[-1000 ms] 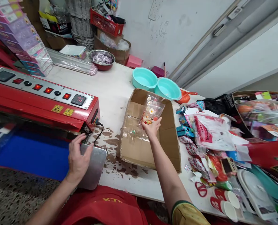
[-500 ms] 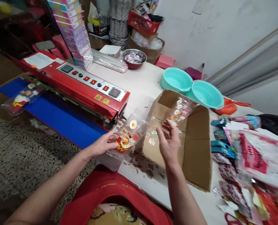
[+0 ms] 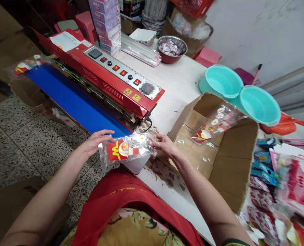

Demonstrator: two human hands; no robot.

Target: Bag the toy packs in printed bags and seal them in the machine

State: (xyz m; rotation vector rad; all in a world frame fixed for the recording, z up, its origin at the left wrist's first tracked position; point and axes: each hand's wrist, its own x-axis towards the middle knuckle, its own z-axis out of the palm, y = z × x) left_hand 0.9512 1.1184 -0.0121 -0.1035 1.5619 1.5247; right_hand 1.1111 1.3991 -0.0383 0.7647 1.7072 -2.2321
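Both hands hold one clear plastic bag of small toys [image 3: 126, 150] level in front of me, just past the end of the blue belt [image 3: 75, 100]. My left hand [image 3: 96, 141] grips its left end, and my right hand [image 3: 163, 143] pinches its right end. The bag shows a red and yellow piece and small round items inside. Behind it stands the red sealing machine [image 3: 118, 82] with lit buttons. Another filled clear bag [image 3: 214, 124] lies inside the open cardboard box [image 3: 234, 153] to the right.
Two teal basins [image 3: 244, 94] stand beyond the box. A metal bowl [image 3: 171, 48] of wrapped sweets and stacked purple boxes [image 3: 105, 17] sit at the back. Packets and toys [image 3: 282, 177] crowd the right side. Another filled bag [image 3: 26, 65] lies at the belt's far left end.
My right hand left the bag in the box and came across to the bag my left hand picked up. Both hands now hold it flat. The view has swung left and down.
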